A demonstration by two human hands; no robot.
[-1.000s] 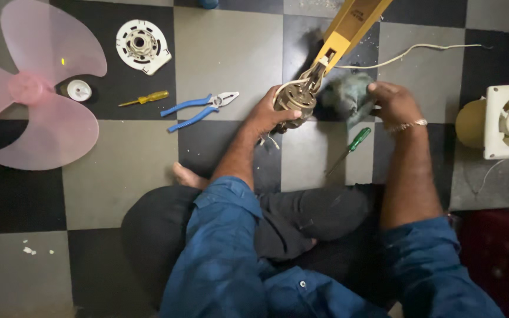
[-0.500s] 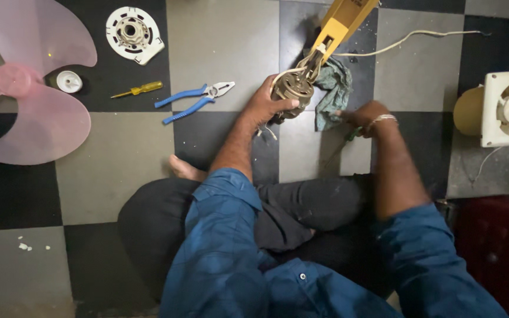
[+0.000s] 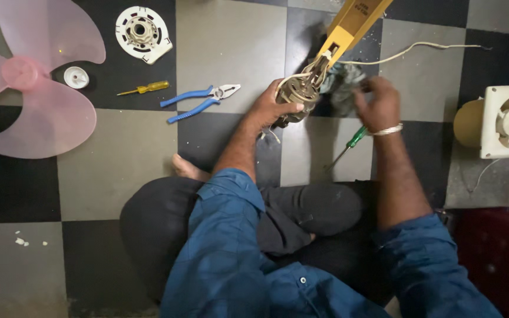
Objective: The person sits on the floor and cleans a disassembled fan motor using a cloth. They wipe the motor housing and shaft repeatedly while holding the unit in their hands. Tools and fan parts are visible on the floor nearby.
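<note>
Two hands work at the fan motor. Compared with half a second ago, the right hand has lifted off the floor and now sits beside the grey rag, fingers curled on it, rag pressed near the motor. A green screwdriver, hidden under that hand before, now lies exposed on the floor just below the wrist. The left hand stays clenched around the motor from below.

Floor is checkered tile, grey and black, dim light, a few white crumbs at lower left. Person sits cross-legged, blue sleeves. On the floor to the left: pink fan blade, small white cap, white round motor cover, yellow screwdriver, blue-handled pliers. At the right edge a cream exhaust fan.

Motor is bare metal, brownish, windings exposed, white wires looping off it, attached to a yellow fan neck slanting up right. White cord trails rightward.
</note>
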